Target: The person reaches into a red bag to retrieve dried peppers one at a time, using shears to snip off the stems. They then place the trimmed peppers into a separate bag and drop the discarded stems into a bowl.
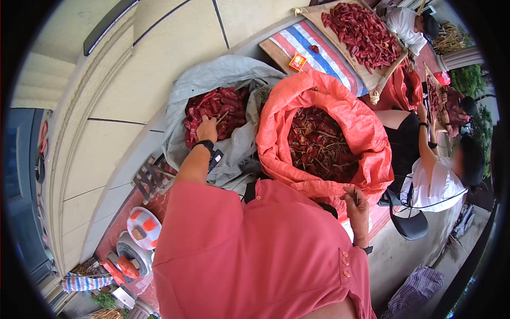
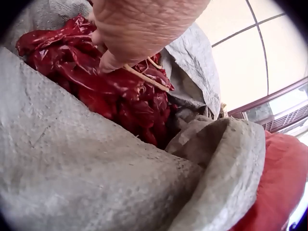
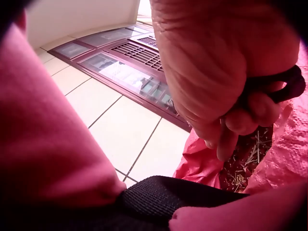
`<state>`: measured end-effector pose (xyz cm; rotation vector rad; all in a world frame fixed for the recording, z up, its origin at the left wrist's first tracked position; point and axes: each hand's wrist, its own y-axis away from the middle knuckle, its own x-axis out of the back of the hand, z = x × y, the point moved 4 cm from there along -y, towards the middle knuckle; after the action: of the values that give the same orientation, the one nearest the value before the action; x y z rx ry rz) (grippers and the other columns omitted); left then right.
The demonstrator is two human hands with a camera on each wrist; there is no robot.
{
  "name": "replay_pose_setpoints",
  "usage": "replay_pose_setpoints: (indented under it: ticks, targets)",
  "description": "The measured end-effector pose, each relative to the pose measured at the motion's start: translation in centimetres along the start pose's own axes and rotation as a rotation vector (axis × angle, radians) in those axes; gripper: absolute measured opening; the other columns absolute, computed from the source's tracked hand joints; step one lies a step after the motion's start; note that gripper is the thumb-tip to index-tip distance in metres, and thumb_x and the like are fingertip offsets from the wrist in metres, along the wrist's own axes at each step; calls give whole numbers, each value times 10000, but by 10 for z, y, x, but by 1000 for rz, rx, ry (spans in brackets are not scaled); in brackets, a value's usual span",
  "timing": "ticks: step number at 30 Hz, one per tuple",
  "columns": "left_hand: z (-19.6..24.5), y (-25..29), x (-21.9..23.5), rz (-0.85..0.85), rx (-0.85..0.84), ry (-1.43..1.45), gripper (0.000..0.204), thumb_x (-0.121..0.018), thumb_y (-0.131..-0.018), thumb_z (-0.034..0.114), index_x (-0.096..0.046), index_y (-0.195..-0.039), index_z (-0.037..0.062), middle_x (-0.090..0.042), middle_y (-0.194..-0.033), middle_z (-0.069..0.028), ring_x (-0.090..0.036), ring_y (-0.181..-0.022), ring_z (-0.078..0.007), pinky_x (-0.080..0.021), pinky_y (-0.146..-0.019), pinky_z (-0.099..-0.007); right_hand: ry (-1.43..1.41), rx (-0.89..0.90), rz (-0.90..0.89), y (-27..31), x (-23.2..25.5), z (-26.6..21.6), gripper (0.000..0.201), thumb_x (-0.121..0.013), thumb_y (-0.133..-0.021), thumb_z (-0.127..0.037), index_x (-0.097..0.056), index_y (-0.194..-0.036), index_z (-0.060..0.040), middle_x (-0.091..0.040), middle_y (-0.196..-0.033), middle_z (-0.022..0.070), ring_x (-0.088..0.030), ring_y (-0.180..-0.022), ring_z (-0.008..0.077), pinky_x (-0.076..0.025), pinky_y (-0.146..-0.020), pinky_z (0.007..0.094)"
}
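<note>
My left hand (image 1: pixel 207 129) reaches into the grey woven sack (image 1: pixel 187 80). Its thumb and bent fingers pinch at a dried red chilli (image 2: pixel 82 79) on top of the heap; the far fingertips are partly hidden. A pale stem (image 2: pixel 147 77) sticks out below the hand. My right hand (image 1: pixel 357 207) is at the near right rim of the red sack (image 1: pixel 281 106), its fingers curled round black-handled scissors (image 3: pixel 288 85), with the blades mostly hidden by the hand. Dark red chilli pieces and pale stems (image 1: pixel 319 146) fill that sack.
Behind the sacks, a cloth-lined tray (image 1: pixel 313 18) bears a heap of chillies (image 1: pixel 361 34), beside a striped sheet (image 1: pixel 313 48) with a small red-yellow box (image 1: pixel 297 62). A person in white (image 1: pixel 438 183) sits to the right. A tiled wall (image 1: pixel 127 90) rises on the left.
</note>
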<state>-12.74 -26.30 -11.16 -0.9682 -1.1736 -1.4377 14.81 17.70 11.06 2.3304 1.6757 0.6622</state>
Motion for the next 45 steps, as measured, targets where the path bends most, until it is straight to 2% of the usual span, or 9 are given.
replay_pose_setpoints:
  ticks: [10,18,21,25,28,34,37,39,45]
  targets:
    - [-28,9,-10,-297,-59,598,216,-681,-783,139,-605,-946,19,-641,-875,-198,-631,-828,-358,-483,-703,-429,4,-73,28,4,-5,15,208,-534,-933,-60,-604,-1126,-26,-633,-873,0,-502,-679,31,-399,-575,175]
    - [-34,28,13,-210,12,642,212,-660,-813,175,-604,-926,4,-649,-776,-153,-645,-711,-246,-485,-639,-372,59,-2,-78,-11,-24,0,213,-541,-926,-58,-600,-1129,-33,-636,-856,2,-426,-562,5,-343,-479,161]
    - [27,53,78,-129,-172,747,216,-656,-813,186,-610,-917,2,-648,-792,-144,-622,-688,-233,-478,-633,-365,135,15,-119,-19,-32,-18,220,-559,-918,-58,-599,-1132,-34,-630,-830,-7,-423,-567,2,-337,-482,161]
    - [155,104,140,-368,-468,1006,221,-629,-834,213,-585,-893,5,-535,-694,-50,-535,-660,-101,-448,-594,-320,129,39,-188,-24,-55,-60,305,-642,-885,-116,-583,-1172,-30,-587,-799,-28,-419,-584,8,-320,-486,157]
    - [240,133,136,-443,-838,954,214,-634,-824,198,-600,-899,0,-600,-755,-146,-595,-670,-238,-459,-628,-364,-35,119,-241,-25,-73,-83,383,-680,-868,-166,-557,-1199,-17,-539,-788,-39,-406,-585,8,-315,-486,152]
    - [314,168,133,-326,-1045,1009,239,-664,-798,192,-557,-783,-22,-592,-815,-191,-600,-738,-354,-475,-670,-412,-357,84,-9,-26,-52,-53,119,-600,-931,-178,-593,-1003,-84,-373,-556,-78,-288,-436,21,-213,-410,193]
    - [301,172,120,-470,-977,1158,220,-671,-794,186,-601,-869,-9,-594,-811,-163,-599,-736,-323,-487,-699,-390,-401,73,158,-11,-26,-46,102,-554,-953,-194,-569,-920,-99,-356,-546,-62,-288,-426,38,-221,-404,205]
    - [268,148,101,-41,-954,967,194,-665,-800,157,-631,-943,31,-585,-803,-104,-603,-779,-245,-486,-720,-351,-282,127,307,6,3,-41,101,-557,-950,-194,-565,-901,-106,-352,-577,-71,-282,-447,21,-211,-416,198]
    - [73,33,63,231,-180,439,244,-609,-799,75,-618,-1040,117,-573,-973,-155,-592,-876,-345,-492,-748,-442,-105,54,897,59,114,47,217,-622,-913,-275,-543,-820,-95,-393,-594,-68,-294,-454,13,-203,-393,201]
